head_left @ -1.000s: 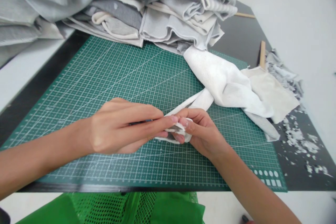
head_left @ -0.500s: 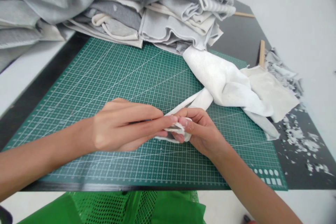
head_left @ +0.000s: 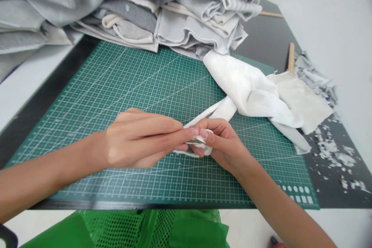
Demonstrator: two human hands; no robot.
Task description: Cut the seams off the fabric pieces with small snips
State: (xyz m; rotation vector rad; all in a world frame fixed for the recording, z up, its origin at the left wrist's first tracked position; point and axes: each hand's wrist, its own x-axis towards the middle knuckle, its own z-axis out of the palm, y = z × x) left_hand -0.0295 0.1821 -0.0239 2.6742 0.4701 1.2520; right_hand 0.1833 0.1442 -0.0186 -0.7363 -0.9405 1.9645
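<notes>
My left hand (head_left: pixel 142 138) and my right hand (head_left: pixel 223 145) meet near the middle of a green cutting mat (head_left: pixel 116 85). Between their fingertips they pinch a small folded end of white fabric (head_left: pixel 199 148). That strip runs up and to the right into a larger crumpled white cloth (head_left: pixel 247 89), which lies on the mat's right side. A beige fabric piece (head_left: pixel 302 99) lies against the cloth. Part of the pinched fold is hidden by my fingers.
Stacked grey and off-white fabric pieces (head_left: pixel 174 19) rise beyond the mat. Grey fabric scraps (head_left: pixel 328 151) litter a dark table (head_left: pixel 261 35) to the right, near a wooden stick (head_left: pixel 291 58). A green mesh bag (head_left: pixel 128 228) sits below the table's near edge.
My hands keep the same pinch on the white fabric, with only slight finger shifts. The whole scene sits slightly differently as the head camera moves.
</notes>
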